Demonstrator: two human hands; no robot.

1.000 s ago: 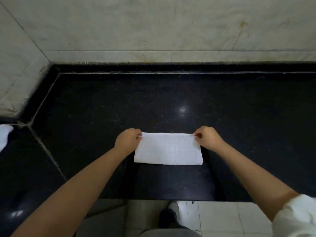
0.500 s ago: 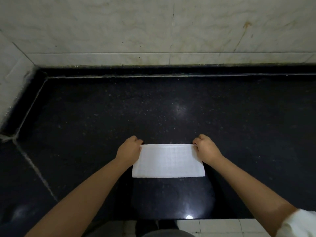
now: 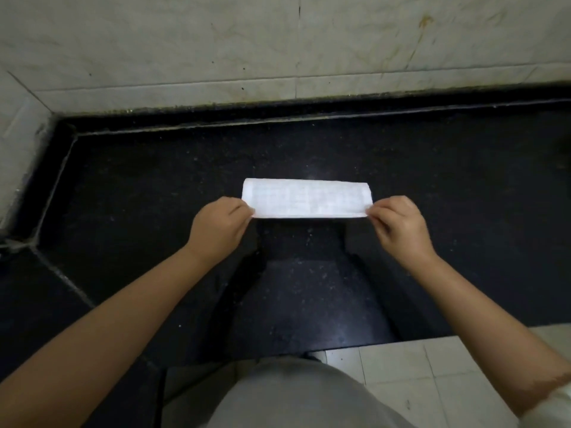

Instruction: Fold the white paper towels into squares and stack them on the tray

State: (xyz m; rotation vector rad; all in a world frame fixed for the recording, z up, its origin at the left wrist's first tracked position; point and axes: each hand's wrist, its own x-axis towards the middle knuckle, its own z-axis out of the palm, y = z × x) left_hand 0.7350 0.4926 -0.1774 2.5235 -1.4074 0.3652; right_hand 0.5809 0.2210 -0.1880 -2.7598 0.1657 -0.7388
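Two bare forearms reach forward from the bottom of the view, over a grey-clad lap and pale floor tiles (image 3: 401, 366). Further on, the left hand (image 3: 217, 228) pinches the near left corner of the white paper towel (image 3: 306, 197), and the right hand (image 3: 398, 225) pinches the near right corner (each grip is thumb against curled fingers, closed on the paper). It is folded into a long narrow strip and lies across the black speckled surface (image 3: 154, 196) between the hands. Beyond it the surface ends at a pale marble wall (image 3: 216, 41), stained at upper right.
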